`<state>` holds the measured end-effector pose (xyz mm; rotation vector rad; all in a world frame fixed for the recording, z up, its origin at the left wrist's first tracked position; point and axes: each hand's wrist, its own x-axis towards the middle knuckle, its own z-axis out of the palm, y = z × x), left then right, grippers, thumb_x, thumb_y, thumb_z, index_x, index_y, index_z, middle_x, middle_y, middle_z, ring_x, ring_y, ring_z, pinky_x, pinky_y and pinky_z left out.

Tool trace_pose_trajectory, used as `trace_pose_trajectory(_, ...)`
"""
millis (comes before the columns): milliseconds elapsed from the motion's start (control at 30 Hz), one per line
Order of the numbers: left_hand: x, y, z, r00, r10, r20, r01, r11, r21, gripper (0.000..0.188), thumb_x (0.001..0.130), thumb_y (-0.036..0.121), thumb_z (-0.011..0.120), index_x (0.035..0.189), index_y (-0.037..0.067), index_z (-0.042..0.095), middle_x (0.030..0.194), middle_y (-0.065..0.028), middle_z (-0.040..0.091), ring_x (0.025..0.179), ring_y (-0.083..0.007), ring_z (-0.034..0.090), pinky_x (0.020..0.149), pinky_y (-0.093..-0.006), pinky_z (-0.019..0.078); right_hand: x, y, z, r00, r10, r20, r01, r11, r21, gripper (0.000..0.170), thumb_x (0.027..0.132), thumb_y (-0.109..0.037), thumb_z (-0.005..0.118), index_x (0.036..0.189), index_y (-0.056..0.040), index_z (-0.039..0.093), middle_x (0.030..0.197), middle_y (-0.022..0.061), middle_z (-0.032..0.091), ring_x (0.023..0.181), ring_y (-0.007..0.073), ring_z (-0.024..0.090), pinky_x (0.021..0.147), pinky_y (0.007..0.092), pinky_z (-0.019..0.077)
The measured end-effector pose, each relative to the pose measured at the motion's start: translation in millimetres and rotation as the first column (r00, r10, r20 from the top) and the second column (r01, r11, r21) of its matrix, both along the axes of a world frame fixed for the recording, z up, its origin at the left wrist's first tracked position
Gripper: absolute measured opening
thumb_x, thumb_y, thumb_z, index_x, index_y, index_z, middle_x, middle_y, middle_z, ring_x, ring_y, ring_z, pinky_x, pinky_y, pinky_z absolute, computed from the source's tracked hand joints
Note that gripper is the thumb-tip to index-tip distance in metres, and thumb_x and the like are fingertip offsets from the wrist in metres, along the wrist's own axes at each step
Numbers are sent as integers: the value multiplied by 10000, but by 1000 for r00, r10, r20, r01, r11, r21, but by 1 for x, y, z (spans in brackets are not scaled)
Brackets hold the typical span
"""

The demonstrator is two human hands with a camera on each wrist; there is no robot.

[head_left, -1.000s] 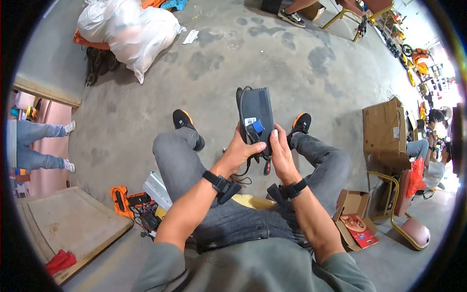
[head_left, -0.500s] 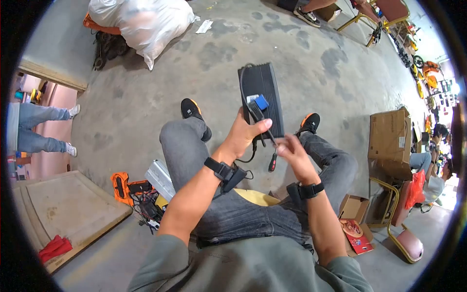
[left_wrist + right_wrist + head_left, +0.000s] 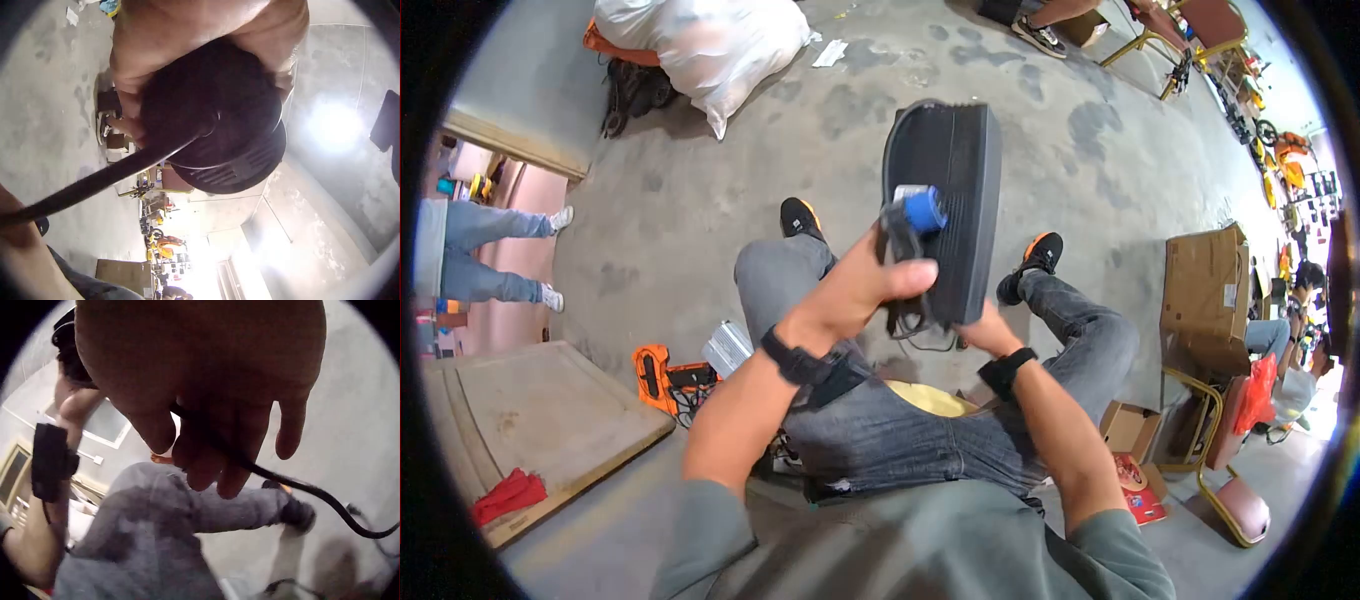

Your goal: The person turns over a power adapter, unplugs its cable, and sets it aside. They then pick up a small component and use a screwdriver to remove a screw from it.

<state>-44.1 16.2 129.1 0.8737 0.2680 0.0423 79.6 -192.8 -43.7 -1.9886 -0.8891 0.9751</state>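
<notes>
A long black charger brick (image 3: 970, 190) with ribbed sides is raised above the lap in the head view. My left hand (image 3: 840, 290) grips its near left side, thumb over a black cord. Against the brick's face sits a blue-ended plug (image 3: 925, 210). The left wrist view shows dark, rounded ends with a thick cord (image 3: 94, 184) leading off to the left. Below the brick's near end is my right hand (image 3: 992, 332), its fingers partly hidden in the head view. In the right wrist view a thin black cable (image 3: 300, 485) runs between its curled fingers.
A white plastic bag (image 3: 720, 55) lies on the floor at upper left. At right stand a cardboard box (image 3: 1200, 285) and a gold-framed chair (image 3: 1215, 420). An orange tool (image 3: 652, 375) lies beside the left leg, near a wooden board (image 3: 550, 415). Another person's legs (image 3: 495, 275) show at far left.
The charger brick has risen, closer to the head camera. The right hand left its side and moved below its near end; the hanging red-and-black plug has gone out of sight in the head view.
</notes>
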Motion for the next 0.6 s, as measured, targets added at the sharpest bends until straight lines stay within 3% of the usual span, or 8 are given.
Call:
trace_pose_trajectory(100, -26, 6, 19, 991, -130, -20, 131, 961, 243, 911, 731, 293, 818, 1423, 2, 303, 1293, -81, 493, 1212, -184, 463, 1062, -344, 349, 54, -12, -3, 985, -168, 45, 172, 980, -102, 472, 857, -425, 685, 709, 18, 621, 576, 117, 586, 484, 195, 526, 519, 383, 439)
trace_pose_trajectory(133, -32, 6, 13, 984, -173, -51, 180, 921, 346, 961, 705, 279, 840, 1431, -1, 276, 1291, -84, 480, 1218, -178, 449, 1055, -342, 352, 72, -10, 5, 993, -96, 71, 106, 980, -169, 501, 838, -450, 699, 679, 13, 591, 562, 128, 565, 487, 190, 506, 514, 386, 427)
trace_pose_trajectory(167, -38, 1, 12, 981, -170, -91, 192, 914, 357, 975, 698, 252, 849, 1434, -5, 265, 1298, -84, 461, 1220, -173, 439, 1055, -338, 347, 88, -8, 12, 996, -21, 90, 42, 970, -239, 534, 820, -475, 714, 650, 8, 562, 547, 139, 543, 489, 185, 487, 510, 389, 416)
trace_pose_trajectory(200, -41, -3, 11, 977, -177, -119, 207, 923, 325, 1001, 674, 238, 856, 1445, 5, 262, 1297, -67, 462, 1217, -173, 440, 1056, -330, 342, 95, -1, 27, 993, 64, 97, -43, 978, -203, 562, 802, -482, 732, 621, 3, 513, 532, 152, 511, 492, 224, 444, 502, 400, 394)
trace_pose_trajectory(300, -46, -13, 5, 967, -208, -148, 246, 913, 324, 1072, 645, 153, 866, 1481, 17, 209, 1340, -68, 438, 1242, -179, 425, 1067, -329, 330, 117, 24, 69, 894, 303, 330, -217, 938, -272, 492, 750, -445, 773, 695, -3, 565, 631, 190, 562, 611, 349, 539, 575, 428, 429)
trace_pose_trajectory(400, -56, -24, -18, 964, -217, -155, 263, 862, 433, 1139, 636, 163, 882, 1498, 3, 154, 1410, -113, 395, 1309, -200, 375, 1106, -335, 285, 142, 39, 106, 786, 375, 492, -253, 920, -298, 422, 736, -410, 779, 769, -35, 588, 726, 177, 618, 711, 375, 597, 619, 451, 460)
trace_pose_trajectory(567, -62, -34, -14, 954, -223, -202, 294, 832, 471, 1189, 632, 185, 888, 1500, -23, 102, 1459, -168, 349, 1351, -242, 350, 1129, -342, 253, 177, 45, 145, 782, 218, 584, -119, 972, -204, 425, 777, -438, 738, 773, -29, 623, 731, 176, 631, 715, 372, 600, 627, 444, 461)
trace_pose_trajectory(600, -62, -33, -15, 958, -218, -186, 284, 816, 503, 1194, 633, 186, 887, 1500, -24, 94, 1471, -180, 337, 1362, -253, 342, 1135, -344, 245, 186, 45, 153, 780, 173, 602, -69, 979, -192, 418, 795, -405, 740, 746, -12, 604, 680, 150, 615, 637, 305, 602, 573, 411, 463)
